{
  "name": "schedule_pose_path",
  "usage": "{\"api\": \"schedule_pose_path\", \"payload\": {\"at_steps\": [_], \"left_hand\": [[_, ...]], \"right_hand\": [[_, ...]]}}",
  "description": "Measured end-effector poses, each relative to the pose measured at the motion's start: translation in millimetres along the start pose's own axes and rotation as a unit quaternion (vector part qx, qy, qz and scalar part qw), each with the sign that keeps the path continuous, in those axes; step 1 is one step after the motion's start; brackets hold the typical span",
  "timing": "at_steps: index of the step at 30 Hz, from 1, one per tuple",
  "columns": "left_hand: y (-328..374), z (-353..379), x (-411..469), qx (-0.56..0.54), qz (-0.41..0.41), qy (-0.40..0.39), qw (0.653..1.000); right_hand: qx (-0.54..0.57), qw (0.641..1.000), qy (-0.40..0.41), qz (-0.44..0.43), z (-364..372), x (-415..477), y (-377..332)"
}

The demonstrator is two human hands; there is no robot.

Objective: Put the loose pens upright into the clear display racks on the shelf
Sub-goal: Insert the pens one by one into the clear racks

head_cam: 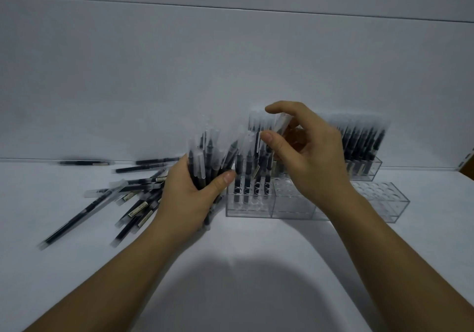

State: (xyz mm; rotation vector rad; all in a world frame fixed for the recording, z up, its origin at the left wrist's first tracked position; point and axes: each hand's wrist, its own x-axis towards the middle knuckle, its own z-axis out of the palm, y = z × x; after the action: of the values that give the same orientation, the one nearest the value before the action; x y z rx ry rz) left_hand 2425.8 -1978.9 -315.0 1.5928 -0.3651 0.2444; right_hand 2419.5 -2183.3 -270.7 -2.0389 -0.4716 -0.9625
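My left hand (189, 198) grips a bundle of black pens with frosted caps (205, 157), held upright just left of a clear rack (256, 211). Several pens stand upright in that rack's left holes (246, 167). My right hand (305, 157) is above the rack and pinches one pen by its frosted cap (282, 123) between thumb and fingers. A pile of loose pens (133, 200) lies on the white shelf to the left of my left hand.
A full rack of pens (364, 147) stands at the back right against the wall. In front of it lies a clear rack with unfilled holes (382, 198). A few stray pens (84, 162) lie along the back wall at left. The white shelf surface (243, 267) runs toward me.
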Motion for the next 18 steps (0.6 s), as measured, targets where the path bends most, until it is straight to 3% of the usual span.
{"api": "schedule_pose_path", "payload": {"at_steps": [13,18], "left_hand": [[-3,-3,3,-0.02,0.039,0.063,0.997],[5,-5,4,-0.036,0.057,0.047,0.997]], "right_hand": [[-0.028,1.0,0.012,-0.001,-6,2,6],[-0.04,0.999,-0.011,-0.002,-3,0,0]]}}
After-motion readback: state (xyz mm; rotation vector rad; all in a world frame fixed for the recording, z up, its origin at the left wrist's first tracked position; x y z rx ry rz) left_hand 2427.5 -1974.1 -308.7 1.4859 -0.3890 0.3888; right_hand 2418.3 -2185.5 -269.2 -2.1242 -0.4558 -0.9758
